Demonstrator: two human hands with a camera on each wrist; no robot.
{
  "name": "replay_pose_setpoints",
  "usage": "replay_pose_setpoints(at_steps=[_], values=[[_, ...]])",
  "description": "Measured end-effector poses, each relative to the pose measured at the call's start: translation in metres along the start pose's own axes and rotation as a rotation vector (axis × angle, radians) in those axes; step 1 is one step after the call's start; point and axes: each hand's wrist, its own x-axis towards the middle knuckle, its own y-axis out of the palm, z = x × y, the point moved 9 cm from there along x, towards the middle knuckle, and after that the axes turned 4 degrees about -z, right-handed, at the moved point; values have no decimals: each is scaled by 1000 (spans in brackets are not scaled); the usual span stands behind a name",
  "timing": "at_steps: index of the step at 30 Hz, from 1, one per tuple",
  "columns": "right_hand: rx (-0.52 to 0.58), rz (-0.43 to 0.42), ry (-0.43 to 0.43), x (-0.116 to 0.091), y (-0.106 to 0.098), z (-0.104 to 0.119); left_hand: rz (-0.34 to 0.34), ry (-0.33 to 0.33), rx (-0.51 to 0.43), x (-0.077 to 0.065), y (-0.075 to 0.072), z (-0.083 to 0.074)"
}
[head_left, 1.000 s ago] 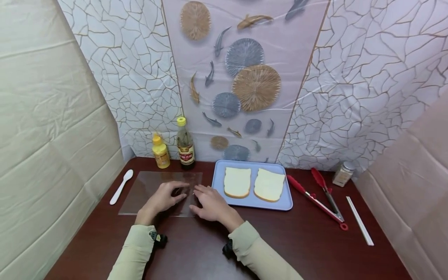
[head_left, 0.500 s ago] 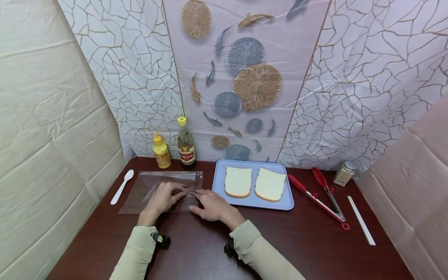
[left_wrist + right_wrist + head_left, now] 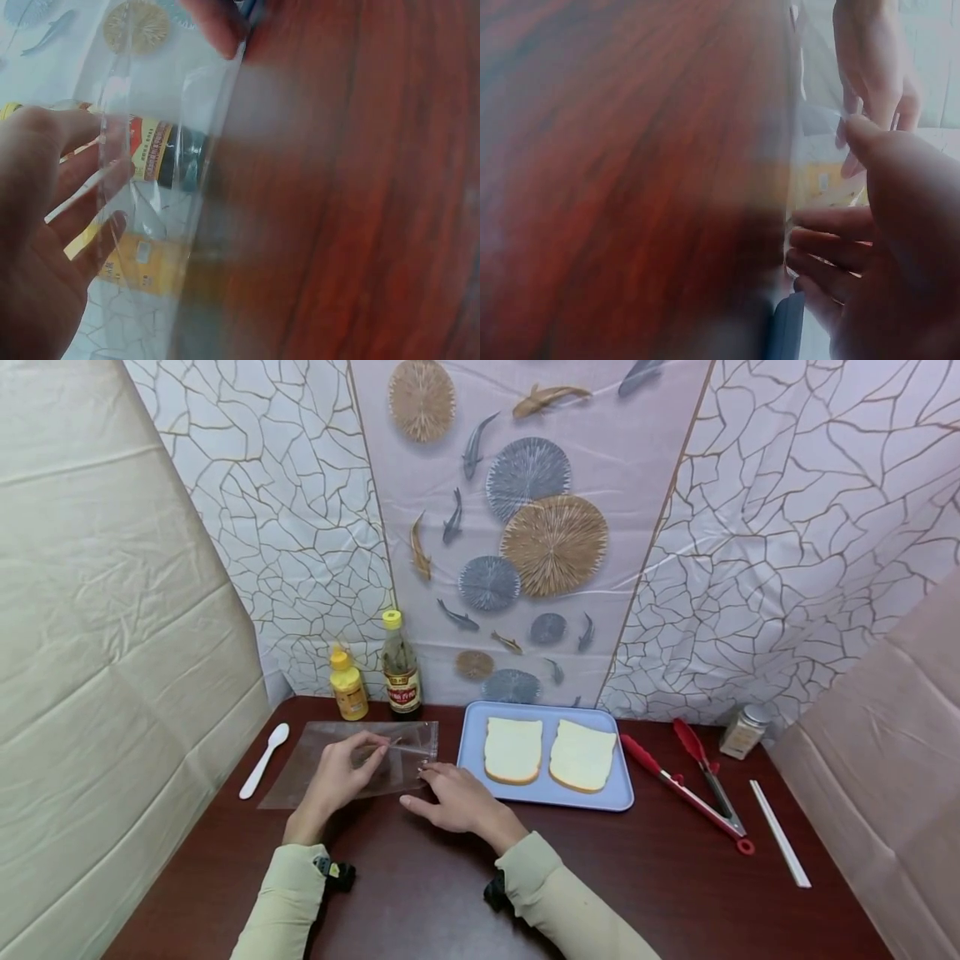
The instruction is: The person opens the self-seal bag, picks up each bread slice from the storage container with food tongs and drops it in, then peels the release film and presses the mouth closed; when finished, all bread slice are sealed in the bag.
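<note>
A flat clear plastic bag (image 3: 315, 768) lies on the left of the table. My left hand (image 3: 339, 777) pinches its upper film between thumb and index finger, raising it near the bag's right end. The film stretches across the left wrist view, where my left hand (image 3: 56, 187) is at the left edge. My right hand (image 3: 459, 802) rests its fingertips on the bag's right end, thumb apart. Seen from the right wrist, the fingers of my right hand (image 3: 900, 225) reach down at the bag's edge, with the left hand (image 3: 874, 60) just beyond.
Right of the bag is a blue tray (image 3: 468, 752) bearing two bread slices (image 3: 513, 748). Behind the bag stand a yellow squeeze bottle (image 3: 348, 689) and a dark sauce bottle (image 3: 402, 681). A white spoon (image 3: 262, 764) lies left; red tongs (image 3: 693, 797), chopsticks (image 3: 780, 835) and a shaker (image 3: 744, 733) are right.
My left hand has moved slightly up and left, away from the right fingertips, pulling the film up. The bag's near edge has shifted away from me at the right end. My right hand barely moves.
</note>
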Motion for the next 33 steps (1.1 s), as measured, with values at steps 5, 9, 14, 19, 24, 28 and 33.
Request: replay_pose_setpoints(at_steps=[5, 9, 14, 19, 24, 28, 33], values=[[174, -95, 17, -18, -22, -10, 3, -10, 35, -2, 2, -2], [286, -277, 18, -47, -55, -32, 13, -1, 27, -4, 4, -5], [305, -497, 53, -96, -102, -81, 28, -22, 25, -5, 4, -3], [202, -673, 177, -156, -146, -147, 36, -40, 27, -6, 3, 1], [63, -778, 331, -223, -180, -209, 32, -28, 13, -4, 3, 0], [12, -812, 440, -269, -193, -249, 31, -19, 13, -3, 5, -2], [3, -684, 503, -290, -185, -282, 40, -17, 10, -3, 8, -3]])
